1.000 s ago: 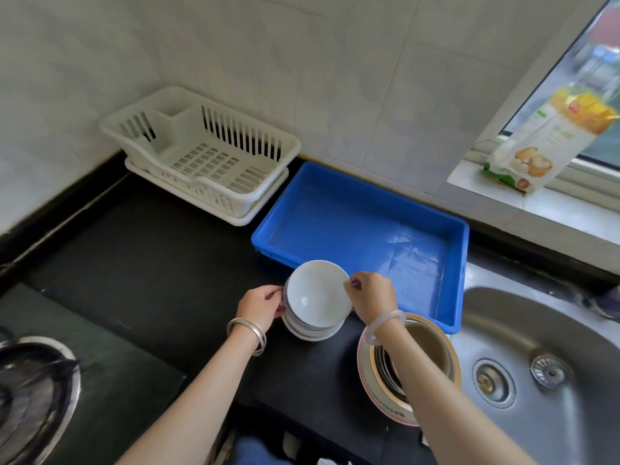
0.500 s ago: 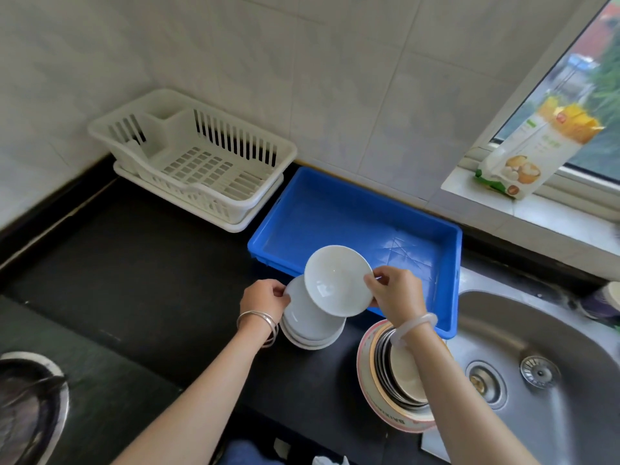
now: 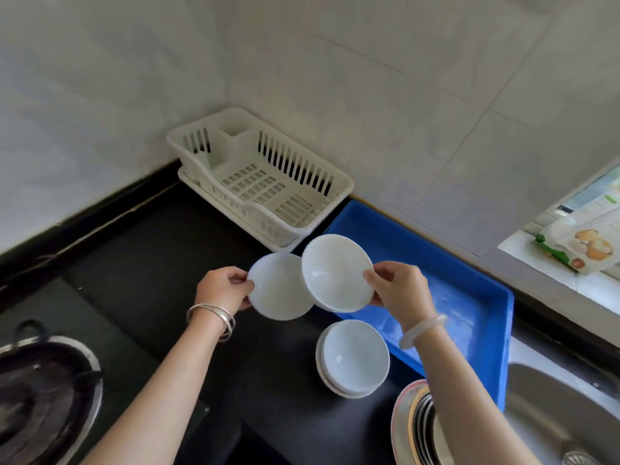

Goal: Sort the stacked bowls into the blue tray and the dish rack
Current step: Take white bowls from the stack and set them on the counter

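Black kitchen counter (image 3: 141, 263) in a white-tiled corner, steel sink (image 3: 553, 414) at 4 o'clock.

The left hand (image 3: 223, 292) pinches one white bowl (image 3: 278, 286) by its rim; the right hand (image 3: 399, 290) pinches a second bowl (image 3: 335, 273), both raised above the counter. The remaining bowl stack (image 3: 352, 359) sits at 5 o'clock beside the blue tray (image 3: 469, 273). The cream dish rack (image 3: 258, 179) at 12 o'clock holds no dishes.

This is a home kitchen. A black countertop (image 3: 141, 263) runs along a white tiled wall (image 3: 335, 78), with a steel sink (image 3: 563, 414) set in at one end and a gas stove burner (image 3: 43, 397) at the other. A white dish rack (image 3: 268, 186) and stacked bowls (image 3: 352, 359) stand on the counter.
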{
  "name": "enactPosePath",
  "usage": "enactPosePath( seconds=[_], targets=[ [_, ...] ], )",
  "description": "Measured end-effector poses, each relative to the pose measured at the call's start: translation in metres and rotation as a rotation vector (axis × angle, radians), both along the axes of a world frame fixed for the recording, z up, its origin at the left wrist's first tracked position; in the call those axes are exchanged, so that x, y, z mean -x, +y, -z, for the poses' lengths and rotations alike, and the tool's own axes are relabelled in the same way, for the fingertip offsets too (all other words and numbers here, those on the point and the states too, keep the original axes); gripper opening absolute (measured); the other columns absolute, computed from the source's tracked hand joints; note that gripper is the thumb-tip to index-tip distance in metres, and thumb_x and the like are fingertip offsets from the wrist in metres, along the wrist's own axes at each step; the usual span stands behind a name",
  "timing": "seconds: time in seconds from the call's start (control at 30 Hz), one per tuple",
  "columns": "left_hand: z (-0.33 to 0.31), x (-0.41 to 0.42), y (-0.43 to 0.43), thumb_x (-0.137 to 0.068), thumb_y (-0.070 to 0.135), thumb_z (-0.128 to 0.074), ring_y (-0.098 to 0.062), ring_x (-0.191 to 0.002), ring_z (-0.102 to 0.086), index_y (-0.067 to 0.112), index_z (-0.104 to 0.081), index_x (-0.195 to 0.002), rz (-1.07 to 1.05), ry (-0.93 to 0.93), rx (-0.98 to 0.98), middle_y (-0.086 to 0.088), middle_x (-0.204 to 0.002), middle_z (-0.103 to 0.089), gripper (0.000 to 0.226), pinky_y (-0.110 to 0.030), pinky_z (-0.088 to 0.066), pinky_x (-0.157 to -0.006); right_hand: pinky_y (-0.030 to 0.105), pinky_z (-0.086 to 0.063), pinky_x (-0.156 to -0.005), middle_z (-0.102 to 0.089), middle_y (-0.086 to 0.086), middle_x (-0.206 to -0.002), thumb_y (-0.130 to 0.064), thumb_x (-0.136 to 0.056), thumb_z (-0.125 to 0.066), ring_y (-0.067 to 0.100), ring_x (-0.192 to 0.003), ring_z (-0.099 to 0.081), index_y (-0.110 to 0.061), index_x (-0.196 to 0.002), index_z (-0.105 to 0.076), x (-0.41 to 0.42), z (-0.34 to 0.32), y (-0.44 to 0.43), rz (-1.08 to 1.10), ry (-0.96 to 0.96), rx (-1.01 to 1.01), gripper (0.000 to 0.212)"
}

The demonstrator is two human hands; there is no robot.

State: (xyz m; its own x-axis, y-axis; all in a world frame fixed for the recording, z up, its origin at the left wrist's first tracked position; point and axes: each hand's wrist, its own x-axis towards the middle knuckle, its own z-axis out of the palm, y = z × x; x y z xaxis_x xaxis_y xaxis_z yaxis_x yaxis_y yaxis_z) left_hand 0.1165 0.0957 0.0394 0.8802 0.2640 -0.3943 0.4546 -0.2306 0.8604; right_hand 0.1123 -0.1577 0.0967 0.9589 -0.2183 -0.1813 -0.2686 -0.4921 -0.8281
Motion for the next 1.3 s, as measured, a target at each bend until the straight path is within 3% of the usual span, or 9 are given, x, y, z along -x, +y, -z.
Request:
enactPosePath(
  seconds=[0.1, 0.27, 0.4, 0.57, 0.73, 0.9, 1.13, 1.23, 1.3],
  targets=[
    [0.012, -0.007, 0.039, -0.081, 0.003, -0.063, -0.016, -0.075, -0.064, 0.023, -0.061, -0.072, -0.145, 0.023, 0.067, -0.003, -0.081, -0.065, 0.021, -0.025, -0.054, -0.056, 0.018, -0.056, -0.053, -0.068, -0.002, -0.07, -0.014, -0.085, -0.059, 0.004, -0.052, -0.067, -0.021, -0.068, -0.065, -0.026, 0.017, 0.037, -0.058, 0.05, 0.005, 0.019],
    [0.032, -0.018, 0.097, -0.079, 0.001, -0.063, -0.015, -0.074, -0.062, 0.017, -0.061, -0.076, -0.343, 0.03, 0.043, -0.001, -0.082, -0.064, 0.016, -0.021, -0.051, -0.05, 0.017, -0.054, -0.049, -0.067, 0.003, -0.078, -0.01, -0.086, -0.054, 0.011, -0.063, -0.067, -0.014, -0.074, -0.064, -0.071, 0.053, 0.101, -0.126, 0.126, -0.052, 0.016],
    [0.049, -0.03, 0.139, -0.078, -0.001, -0.062, -0.023, -0.08, -0.063, 0.013, -0.06, -0.082, -0.478, 0.034, 0.036, -0.005, -0.088, -0.062, 0.015, -0.027, -0.054, -0.059, 0.021, -0.056, -0.05, -0.064, 0.002, -0.086, -0.01, -0.088, -0.055, 0.011, -0.069, -0.065, -0.013, -0.084, -0.06, -0.104, 0.087, 0.154, -0.16, 0.239, -0.137, 0.007],
    [0.072, -0.053, 0.183, -0.078, -0.002, -0.062, -0.026, -0.086, -0.06, 0.011, -0.058, -0.086, -0.675, 0.087, 0.148, -0.005, -0.091, -0.058, 0.016, -0.032, -0.055, -0.067, 0.031, -0.06, -0.063, -0.06, 0.0, -0.078, -0.009, -0.09, -0.052, 0.011, -0.061, -0.062, -0.01, -0.094, -0.056, -0.153, 0.119, 0.218, -0.143, 0.367, -0.197, 0.006],
    [0.091, -0.076, 0.211, -0.079, -0.004, -0.06, -0.031, -0.088, -0.061, 0.006, -0.057, -0.088, -0.827, 0.078, 0.245, -0.01, -0.098, -0.057, 0.014, -0.035, -0.054, -0.071, 0.026, -0.056, -0.051, -0.052, -0.002, -0.077, -0.003, -0.088, -0.05, 0.012, -0.063, -0.055, -0.009, -0.098, -0.052, -0.188, 0.141, 0.267, -0.096, 0.378, -0.233, 0.012],
    [0.102, -0.091, 0.224, -0.08, -0.004, -0.059, -0.032, -0.088, -0.061, 0.005, -0.056, -0.09, -0.914, 0.062, 0.301, -0.012, -0.098, -0.057, 0.014, -0.036, -0.054, -0.073, 0.043, -0.059, -0.072, -0.046, -0.001, -0.072, -0.001, -0.088, -0.051, 0.013, -0.056, -0.053, -0.008, -0.095, -0.048, -0.212, 0.157, 0.297, -0.04, 0.405, -0.239, 0.01],
    [0.112, -0.104, 0.231, -0.079, -0.004, -0.059, -0.028, -0.086, -0.063, 0.008, -0.057, -0.092, -1.028, 0.043, 0.355, -0.011, -0.099, -0.06, 0.018, -0.032, -0.054, -0.065, 0.047, -0.058, -0.078, -0.049, 0.003, -0.071, 0.0, -0.087, -0.051, 0.017, -0.056, -0.054, -0.01, -0.081, -0.048, -0.231, 0.171, 0.315, 0.009, 0.432, -0.273, 0.011],
    [0.114, -0.103, 0.23, -0.08, -0.003, -0.06, -0.026, -0.09, -0.064, 0.01, -0.057, -0.096, -1.043, 0.007, 0.408, -0.006, -0.096, -0.06, 0.021, -0.028, -0.054, -0.063, 0.04, -0.058, -0.075, -0.051, 0.004, -0.074, -0.003, -0.088, -0.052, 0.024, -0.068, -0.061, -0.014, -0.077, -0.046, -0.233, 0.171, 0.318, 0.019, 0.44, -0.329, 0.017],
    [0.115, -0.1, 0.227, -0.082, 0.001, -0.06, -0.025, -0.093, -0.062, 0.013, -0.057, -0.104, -1.041, -0.003, 0.476, -0.003, -0.099, -0.058, 0.025, -0.028, -0.054, -0.064, 0.036, -0.056, -0.07, -0.056, 0.01, -0.086, -0.003, -0.089, -0.052, 0.03, -0.084, -0.062, -0.008, -0.09, -0.049, -0.232, 0.17, 0.317, 0.054, 0.471, -0.444, 0.006]
  ],
)
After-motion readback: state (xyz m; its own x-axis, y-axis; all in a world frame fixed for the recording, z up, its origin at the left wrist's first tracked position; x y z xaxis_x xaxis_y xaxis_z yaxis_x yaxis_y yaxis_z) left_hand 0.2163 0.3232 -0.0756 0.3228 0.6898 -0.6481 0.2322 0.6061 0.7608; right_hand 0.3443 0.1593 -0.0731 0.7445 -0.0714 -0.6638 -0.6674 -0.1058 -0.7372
